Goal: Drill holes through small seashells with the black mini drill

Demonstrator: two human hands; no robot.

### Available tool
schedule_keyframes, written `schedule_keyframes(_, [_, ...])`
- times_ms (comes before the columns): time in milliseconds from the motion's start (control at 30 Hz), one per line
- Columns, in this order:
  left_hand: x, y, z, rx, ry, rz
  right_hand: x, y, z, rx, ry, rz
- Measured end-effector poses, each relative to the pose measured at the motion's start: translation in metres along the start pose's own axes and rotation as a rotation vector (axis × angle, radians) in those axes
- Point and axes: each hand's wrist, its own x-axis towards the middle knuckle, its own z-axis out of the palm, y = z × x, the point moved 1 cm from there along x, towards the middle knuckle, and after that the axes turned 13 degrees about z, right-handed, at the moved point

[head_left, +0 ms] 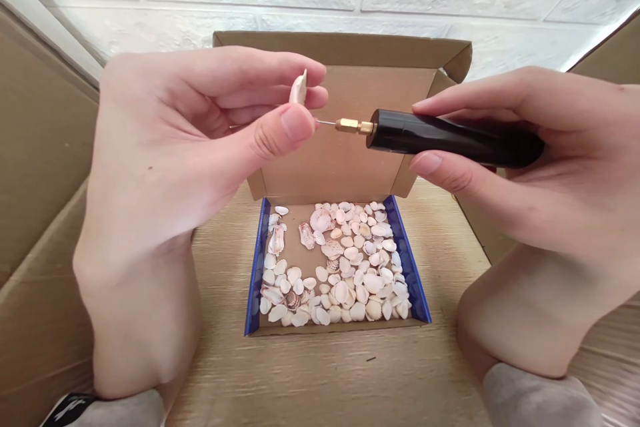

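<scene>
Over the box, the left hand pinches a shell upright, and the right hand grips the drill nearly level, its bit pointing left at the left thumb-tip, shell contact unclear.

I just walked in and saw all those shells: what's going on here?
A person's left hand pinches a pale shell. The right hand holds a black drill-like tool, its thin bit pointed toward the left hand; whether the bit touches the shell is hidden. Below, an open box with blue sides holds many more shells.
</scene>
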Motion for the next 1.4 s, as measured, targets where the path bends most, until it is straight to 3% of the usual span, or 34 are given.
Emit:
schedule_keyframes(300, [0.003, -0.010, -0.004, -0.018, -0.033, 0.067, 0.001, 0.000, 0.001, -0.008, -0.005, -0.014])
schedule_keyframes(800, [0.002, -0.002, -0.002, 0.069, -0.028, -0.018, 0.000, -0.001, -0.002, -0.035, -0.010, 0.002])
schedule_keyframes(1167, [0.002, -0.010, -0.002, -0.008, -0.049, 0.080, 0.000, -0.001, 0.001, -0.018, -0.006, 0.016])
schedule_keyframes(1400, [0.001, -0.012, -0.005, -0.028, -0.055, 0.049, -0.001, -0.002, -0.001, -0.020, -0.027, 0.034])
